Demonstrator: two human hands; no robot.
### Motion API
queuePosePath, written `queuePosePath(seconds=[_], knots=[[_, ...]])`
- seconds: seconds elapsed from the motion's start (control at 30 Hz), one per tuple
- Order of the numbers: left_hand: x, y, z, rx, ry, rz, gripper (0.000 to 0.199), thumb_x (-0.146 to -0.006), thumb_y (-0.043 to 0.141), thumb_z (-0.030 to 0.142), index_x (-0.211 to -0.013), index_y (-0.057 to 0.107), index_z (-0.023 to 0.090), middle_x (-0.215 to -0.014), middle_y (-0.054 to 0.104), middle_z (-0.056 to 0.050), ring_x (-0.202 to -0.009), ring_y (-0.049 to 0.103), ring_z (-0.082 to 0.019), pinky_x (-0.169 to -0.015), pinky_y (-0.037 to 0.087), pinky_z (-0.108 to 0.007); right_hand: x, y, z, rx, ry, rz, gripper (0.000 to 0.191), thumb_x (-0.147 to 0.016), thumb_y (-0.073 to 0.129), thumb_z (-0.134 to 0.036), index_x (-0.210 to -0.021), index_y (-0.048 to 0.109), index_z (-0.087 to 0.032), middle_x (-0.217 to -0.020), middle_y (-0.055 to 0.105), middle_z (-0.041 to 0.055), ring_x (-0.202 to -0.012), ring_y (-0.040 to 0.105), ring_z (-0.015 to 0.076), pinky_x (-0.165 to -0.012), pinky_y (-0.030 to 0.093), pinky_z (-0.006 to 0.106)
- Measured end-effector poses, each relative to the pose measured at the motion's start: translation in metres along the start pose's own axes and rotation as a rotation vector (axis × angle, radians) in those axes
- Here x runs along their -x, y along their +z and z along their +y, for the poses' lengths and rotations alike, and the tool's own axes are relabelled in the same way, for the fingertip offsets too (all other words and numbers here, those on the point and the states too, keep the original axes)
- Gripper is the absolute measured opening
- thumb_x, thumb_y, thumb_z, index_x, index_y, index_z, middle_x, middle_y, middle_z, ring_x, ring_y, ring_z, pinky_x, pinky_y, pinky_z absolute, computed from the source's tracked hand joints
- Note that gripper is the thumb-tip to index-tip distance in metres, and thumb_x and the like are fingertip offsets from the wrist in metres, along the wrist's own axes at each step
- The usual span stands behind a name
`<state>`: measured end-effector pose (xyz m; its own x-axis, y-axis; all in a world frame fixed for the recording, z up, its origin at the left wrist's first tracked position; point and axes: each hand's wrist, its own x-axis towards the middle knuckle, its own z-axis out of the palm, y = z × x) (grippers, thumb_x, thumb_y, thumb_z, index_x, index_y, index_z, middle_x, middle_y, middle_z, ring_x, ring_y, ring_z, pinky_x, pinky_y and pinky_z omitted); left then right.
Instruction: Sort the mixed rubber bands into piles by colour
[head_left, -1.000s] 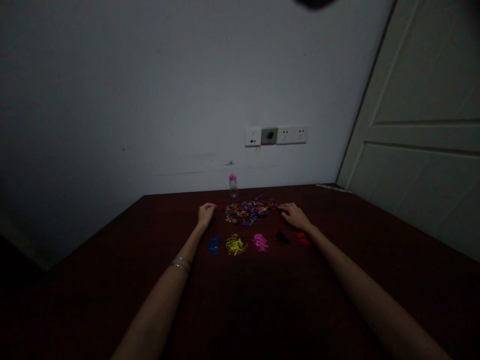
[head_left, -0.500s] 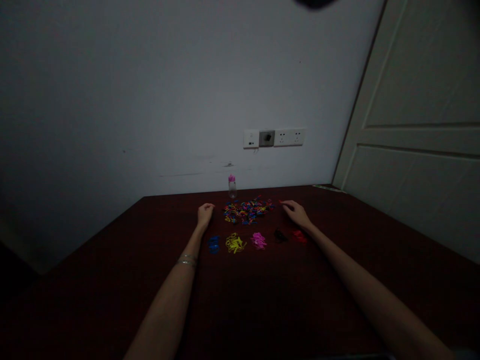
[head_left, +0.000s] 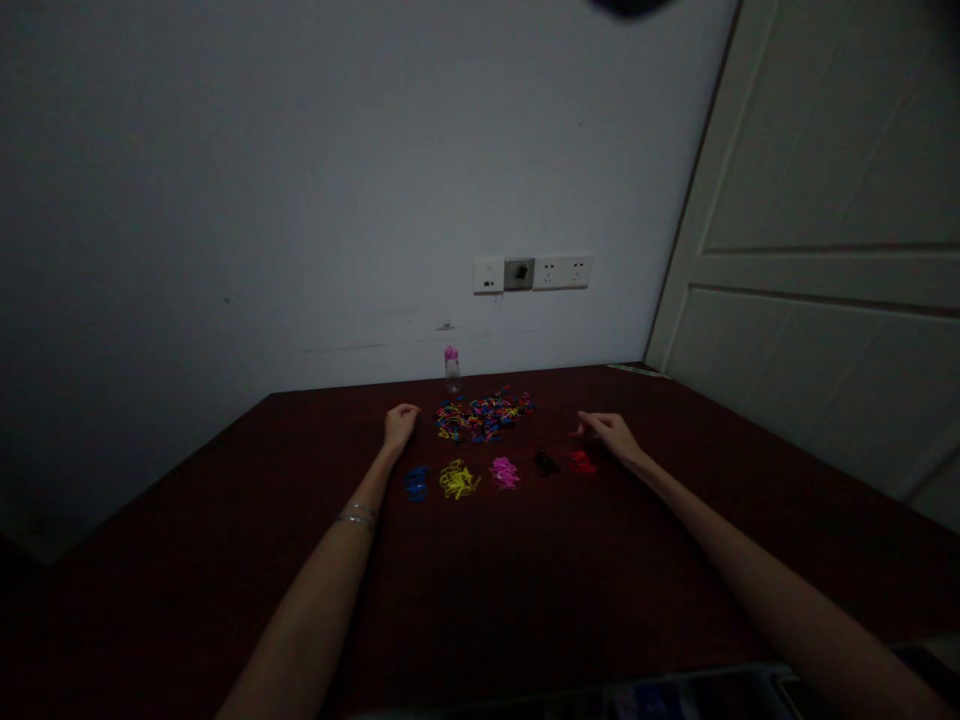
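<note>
My right hand is pinched on a small red rubber band, just above the red pile. Left of the mixed heap, my left hand rests on the table with its fingers curled; whatever may be inside is hidden. Between the hands lies a heap of mixed-colour rubber bands. Nearer to me, sorted piles form a row: blue bands, yellow bands, pink bands, black bands, then the red ones.
Behind the heap stands a clear bottle with a pink top. The dark red table meets a pale wall with sockets. A panelled white door is at the right. Something dark and patterned shows at the bottom edge.
My right hand has drawn back from beside the mixed heap toward the red pile, carrying the red band. The left hand stays beside the heap. The whole view has shifted slightly.
</note>
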<state>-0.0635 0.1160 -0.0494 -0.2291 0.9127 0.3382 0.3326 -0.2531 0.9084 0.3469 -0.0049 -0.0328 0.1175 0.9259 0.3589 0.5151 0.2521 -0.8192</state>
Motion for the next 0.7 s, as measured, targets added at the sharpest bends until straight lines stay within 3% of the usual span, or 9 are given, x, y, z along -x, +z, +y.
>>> queuePosePath(seconds=[0.2, 0.4, 0.6, 0.7], knots=[[0.001, -0.001, 0.002, -0.052, 0.007, 0.008, 0.017, -0.063, 0.052, 0.020, -0.070, 0.066, 0.014, -0.059, 0.060, -0.001, -0.056, 0.052, -0.012, -0.055, 0.038, -0.021, 0.009, -0.003, -0.003, 0.012, 0.028, -0.143, 0.049, -0.073, 0.048, -0.060, -0.053, 0.058, -0.016, -0.046, 0.050, -0.0014, -0.045, 0.040, 0.0106, -0.048, 0.029, 0.024], [0.004, -0.002, 0.008, -0.079, 0.020, -0.007, 0.016, -0.063, 0.052, 0.020, -0.068, 0.067, 0.014, -0.058, 0.060, -0.001, -0.058, 0.053, -0.013, -0.056, 0.039, -0.021, 0.012, -0.014, -0.012, 0.108, -0.045, -0.267, 0.051, -0.074, 0.046, -0.058, -0.047, 0.055, -0.017, -0.054, 0.058, 0.0020, -0.052, 0.049, 0.0129, -0.055, 0.035, 0.025], [0.006, -0.001, 0.013, -0.050, 0.040, -0.056, 0.016, -0.063, 0.053, 0.018, -0.069, 0.067, 0.013, -0.059, 0.060, -0.001, -0.058, 0.052, -0.011, -0.053, 0.038, -0.020, 0.011, -0.016, -0.007, 0.185, -0.037, -0.187, 0.049, -0.075, 0.044, -0.057, -0.051, 0.057, -0.017, -0.049, 0.054, 0.0007, -0.049, 0.047, 0.0126, -0.052, 0.035, 0.025], [0.007, -0.003, 0.016, -0.032, -0.004, -0.142, 0.019, -0.062, 0.053, 0.018, -0.073, 0.067, 0.012, -0.051, 0.055, 0.002, -0.050, 0.047, -0.010, -0.047, 0.034, -0.019, 0.009, -0.017, -0.001, 0.237, -0.043, -0.122, 0.047, -0.076, 0.044, -0.056, -0.055, 0.060, -0.017, -0.052, 0.057, 0.0016, -0.051, 0.049, 0.0139, -0.053, 0.036, 0.026]])
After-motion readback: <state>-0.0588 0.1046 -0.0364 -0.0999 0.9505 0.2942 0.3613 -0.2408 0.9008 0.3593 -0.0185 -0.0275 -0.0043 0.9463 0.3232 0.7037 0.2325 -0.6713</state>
